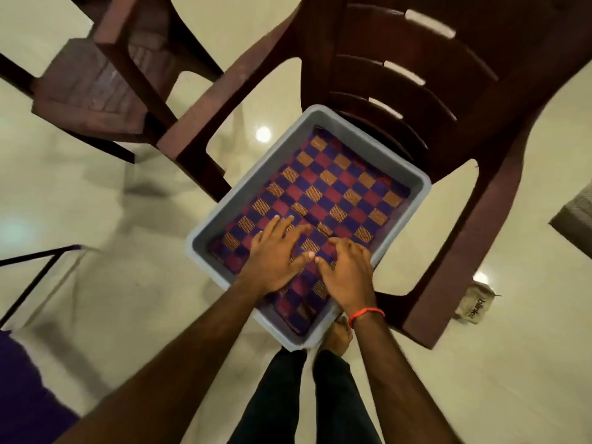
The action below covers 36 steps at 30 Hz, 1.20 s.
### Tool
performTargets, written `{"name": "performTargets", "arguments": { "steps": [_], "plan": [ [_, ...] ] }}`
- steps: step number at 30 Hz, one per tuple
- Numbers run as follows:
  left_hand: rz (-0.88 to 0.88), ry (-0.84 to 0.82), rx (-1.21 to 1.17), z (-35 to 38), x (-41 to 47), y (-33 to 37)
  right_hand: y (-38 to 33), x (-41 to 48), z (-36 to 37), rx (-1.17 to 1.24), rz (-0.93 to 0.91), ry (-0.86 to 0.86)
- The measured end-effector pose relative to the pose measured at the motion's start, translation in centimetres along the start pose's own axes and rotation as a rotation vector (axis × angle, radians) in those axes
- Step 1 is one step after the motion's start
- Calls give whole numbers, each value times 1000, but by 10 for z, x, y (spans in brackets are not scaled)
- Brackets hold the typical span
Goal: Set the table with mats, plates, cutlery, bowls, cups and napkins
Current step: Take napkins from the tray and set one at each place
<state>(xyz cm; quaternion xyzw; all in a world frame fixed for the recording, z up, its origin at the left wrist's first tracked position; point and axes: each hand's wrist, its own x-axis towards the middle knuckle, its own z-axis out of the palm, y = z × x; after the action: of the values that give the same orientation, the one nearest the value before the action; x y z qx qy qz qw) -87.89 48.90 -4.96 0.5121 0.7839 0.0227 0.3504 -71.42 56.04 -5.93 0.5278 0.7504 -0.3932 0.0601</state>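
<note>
A grey plastic tub (419, 182) rests on the seat of a dark brown plastic chair (416, 91). Inside it lie checkered mats (333, 187) in purple, maroon and gold, filling the tub's floor. My left hand (275, 254) lies flat on the mats at the tub's near end, fingers spread. My right hand (347, 272) is just beside it, palm down, with its fingers curled over the mats near the tub's right wall. A red thread band sits on my right wrist. I cannot tell whether any mat is pinched or lifted.
A second brown chair (105, 81) stands at the upper left. The floor is glossy cream tile. A crumpled paper bag (475, 304) lies on the floor at right. A purple cloth edge (28, 389) and a black metal frame (35, 267) are at left. My legs and bare foot are below the tub.
</note>
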Motion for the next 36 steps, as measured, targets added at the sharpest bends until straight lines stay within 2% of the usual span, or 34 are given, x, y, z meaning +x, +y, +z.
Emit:
{"name": "performTargets", "arguments": {
  "steps": [5,11,13,21,28,32,36],
  "plan": [
    [20,20,12,25,51,-28,11,45,31,-107,65,12],
    [92,150,39,50,93,-47,19,75,52,-283,101,224],
    [109,179,52,56,106,-52,21,86,56,-304,120,247],
    [234,314,180,53,131,-53,16,87,52,-402,94,254],
    [344,334,281,49,137,-56,17,85,52,-383,85,219],
    [304,305,335,46,140,-54,18,87,52,-392,63,176],
    [410,415,363,50,144,-62,17,88,53,-402,62,212]
  ]
}}
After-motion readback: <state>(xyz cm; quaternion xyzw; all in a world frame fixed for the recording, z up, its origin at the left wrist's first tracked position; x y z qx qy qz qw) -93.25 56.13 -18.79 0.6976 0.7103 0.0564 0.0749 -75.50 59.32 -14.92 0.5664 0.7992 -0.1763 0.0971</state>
